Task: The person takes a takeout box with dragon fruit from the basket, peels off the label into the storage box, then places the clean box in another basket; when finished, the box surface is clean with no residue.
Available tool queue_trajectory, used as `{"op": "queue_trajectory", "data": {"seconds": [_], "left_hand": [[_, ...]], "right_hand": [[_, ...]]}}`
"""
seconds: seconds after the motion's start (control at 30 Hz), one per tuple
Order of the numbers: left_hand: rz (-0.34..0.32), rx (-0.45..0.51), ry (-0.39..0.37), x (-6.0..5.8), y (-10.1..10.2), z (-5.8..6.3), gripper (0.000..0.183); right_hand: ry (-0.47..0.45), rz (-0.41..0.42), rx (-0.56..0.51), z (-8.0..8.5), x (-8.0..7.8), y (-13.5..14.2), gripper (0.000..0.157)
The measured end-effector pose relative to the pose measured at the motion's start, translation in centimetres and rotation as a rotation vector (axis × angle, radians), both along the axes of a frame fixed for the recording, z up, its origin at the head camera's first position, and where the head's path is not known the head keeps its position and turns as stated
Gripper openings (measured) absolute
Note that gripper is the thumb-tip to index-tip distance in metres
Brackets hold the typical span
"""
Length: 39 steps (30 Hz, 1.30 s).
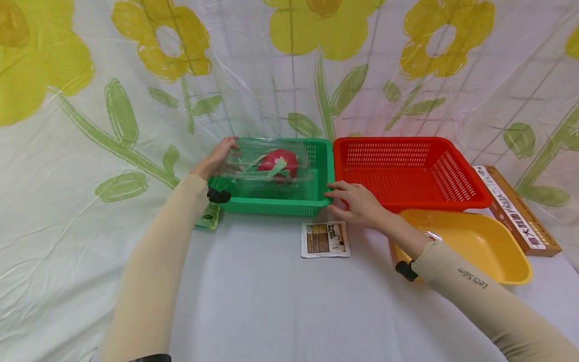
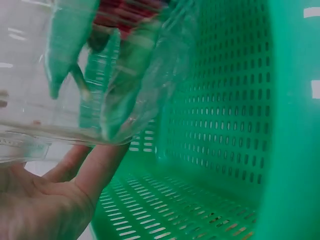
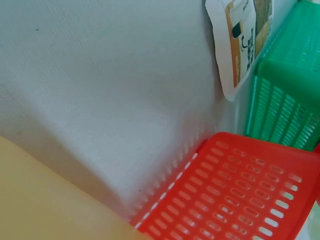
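Note:
My left hand holds the left end of a clear plastic box, over the green basket. Through the plastic shows a red dragon fruit with green scales; it appears to be inside the box. In the left wrist view, bent fingers lie against the underside of the box, near the dragon fruit's scales. At the green basket's front right corner, my right hand touches the rim with its fingertips. The right wrist view does not show this hand.
A red basket adjoins the green one. Before it stands a yellow basin with a small white-and-red thing inside. A long pasta box lies at far right. A flat pouch lies in front, a green packet at left.

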<state>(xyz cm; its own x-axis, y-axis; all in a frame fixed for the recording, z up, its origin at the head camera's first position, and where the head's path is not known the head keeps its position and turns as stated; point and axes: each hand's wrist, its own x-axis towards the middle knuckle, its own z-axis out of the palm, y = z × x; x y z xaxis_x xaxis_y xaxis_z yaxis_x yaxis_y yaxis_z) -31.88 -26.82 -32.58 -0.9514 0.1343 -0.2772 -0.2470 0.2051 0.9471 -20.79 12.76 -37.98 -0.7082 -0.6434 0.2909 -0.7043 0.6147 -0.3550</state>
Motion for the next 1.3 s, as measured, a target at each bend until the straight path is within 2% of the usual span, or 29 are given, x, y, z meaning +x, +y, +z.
{"op": "queue_trajectory", "data": {"seconds": [0.27, 0.43, 0.67, 0.77, 0.97, 1.07, 1.2, 1.3], "left_hand": [[-0.014, 0.019, -0.059, -0.2, 0.6, -0.9, 0.065], [-0.064, -0.044, -0.056, 0.3, 1.1, -0.5, 0.064], [-0.103, -0.101, -0.033, -0.3, 1.9, -0.7, 0.065], [-0.132, -0.172, 0.007, -0.4, 2.4, -0.2, 0.065], [-0.14, -0.41, 0.104, -0.3, 2.9, 1.5, 0.068], [-0.138, -0.448, 0.167, -0.2, 2.9, 2.2, 0.067], [-0.139, -0.438, 0.234, 0.2, 3.0, 2.8, 0.065], [-0.15, -0.438, 0.291, 0.9, 3.2, 2.9, 0.063]], "right_hand": [[-0.006, 0.011, -0.01, 0.0, 0.1, -0.2, 0.039], [-0.002, 0.009, -0.01, 0.0, 0.1, -0.3, 0.039], [-0.003, 0.007, -0.015, 0.3, 0.3, -0.2, 0.04], [-0.005, 0.007, -0.022, 0.3, 0.3, -0.2, 0.04], [-0.017, 0.006, -0.014, 0.2, 0.2, -0.1, 0.04], [-0.016, 0.002, -0.01, 0.2, 0.2, 0.0, 0.04], [-0.006, -0.004, -0.007, 0.3, 0.2, 0.1, 0.04], [-0.009, -0.008, -0.003, 0.3, 0.3, 0.1, 0.04]]}}
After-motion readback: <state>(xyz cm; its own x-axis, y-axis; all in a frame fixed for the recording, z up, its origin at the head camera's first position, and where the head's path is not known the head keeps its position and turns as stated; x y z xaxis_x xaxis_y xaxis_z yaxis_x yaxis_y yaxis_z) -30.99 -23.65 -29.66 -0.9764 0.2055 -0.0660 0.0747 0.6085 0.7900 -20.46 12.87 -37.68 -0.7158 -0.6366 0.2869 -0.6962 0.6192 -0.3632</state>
